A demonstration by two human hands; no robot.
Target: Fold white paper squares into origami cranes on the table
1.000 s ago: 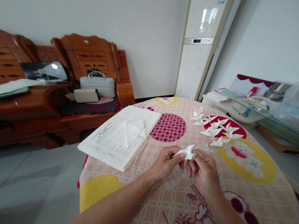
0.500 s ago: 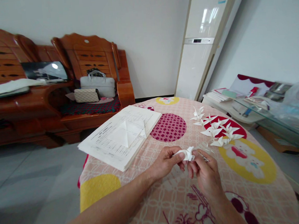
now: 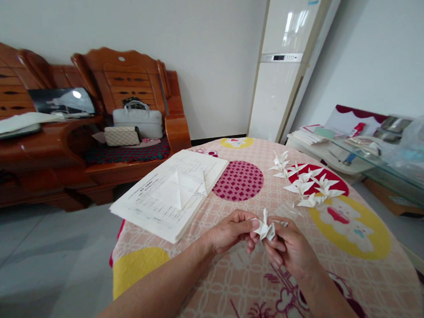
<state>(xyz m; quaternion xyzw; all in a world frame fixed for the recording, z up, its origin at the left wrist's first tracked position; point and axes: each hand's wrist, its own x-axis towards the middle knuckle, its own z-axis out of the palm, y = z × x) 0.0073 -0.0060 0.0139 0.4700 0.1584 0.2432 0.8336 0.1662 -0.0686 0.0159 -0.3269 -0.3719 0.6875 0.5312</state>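
A small white paper crane (image 3: 264, 229) is held between both hands above the round table, one point of it sticking upward. My left hand (image 3: 237, 229) pinches its left side between thumb and fingers. On the other side my right hand (image 3: 286, 241) grips it, with the fingers closed and partly hiding the paper. Several finished white paper cranes (image 3: 311, 183) stand in a cluster on the tablecloth, beyond and to the right of my right hand. To the left lies a stack of printed sheets (image 3: 142, 203), with a folded paper square (image 3: 178, 193) on top.
A patterned pink tablecloth (image 3: 207, 286) covers the round table. To the right stands a glass-topped side table (image 3: 373, 158) with papers, a metal pot and a plastic bag. Behind are a wooden sofa (image 3: 178, 132) with bags on it and a tall white air conditioner (image 3: 284, 94).
The paper crane has been turned in my fingers, so that one point now stands up. My right hand has shifted slightly down and its fingers have changed their hold.
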